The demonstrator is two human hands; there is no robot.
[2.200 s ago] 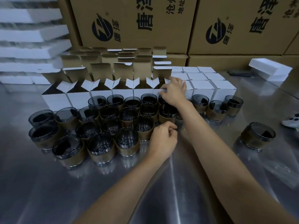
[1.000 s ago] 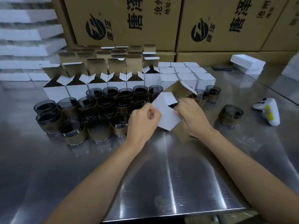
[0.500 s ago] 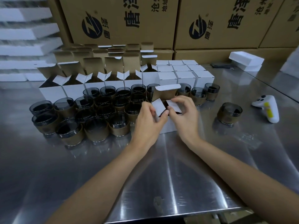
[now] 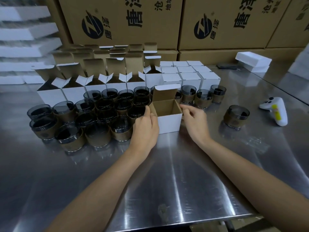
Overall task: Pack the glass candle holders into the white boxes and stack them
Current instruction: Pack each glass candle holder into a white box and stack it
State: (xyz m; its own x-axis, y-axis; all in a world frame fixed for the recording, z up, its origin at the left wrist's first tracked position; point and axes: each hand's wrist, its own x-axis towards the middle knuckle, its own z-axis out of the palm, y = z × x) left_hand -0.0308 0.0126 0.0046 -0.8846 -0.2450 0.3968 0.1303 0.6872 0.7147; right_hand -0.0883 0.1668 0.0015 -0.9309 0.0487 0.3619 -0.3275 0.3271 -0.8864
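A small white box (image 4: 169, 122) stands upright on the metal table (image 4: 167, 173) with its lid flap raised and its brown inside empty. My left hand (image 4: 145, 129) pinches its left side flap, thumb on the edge. My right hand (image 4: 195, 122) pinches the right side flap with curled fingers. Several smoked glass candle holders (image 4: 100, 119) with brown paper bands crowd the table just left of the box. Three more candle holders (image 4: 203, 99) stand behind it on the right, and a single candle holder (image 4: 236, 117) sits apart further right.
Open white boxes (image 4: 93, 84) line up behind the glasses, with closed white boxes (image 4: 190, 76) to their right. A white controller (image 4: 275, 111) lies at the far right. Foam blocks (image 4: 252, 61), brown cartons (image 4: 117, 22) and stacked foam sheets (image 4: 25, 39) ring the back. The table's front edge (image 4: 184, 221) is near.
My right hand fetched a box from the back row, both hands turned it in the air, and it now stands on the table with lid and side flaps spread open.
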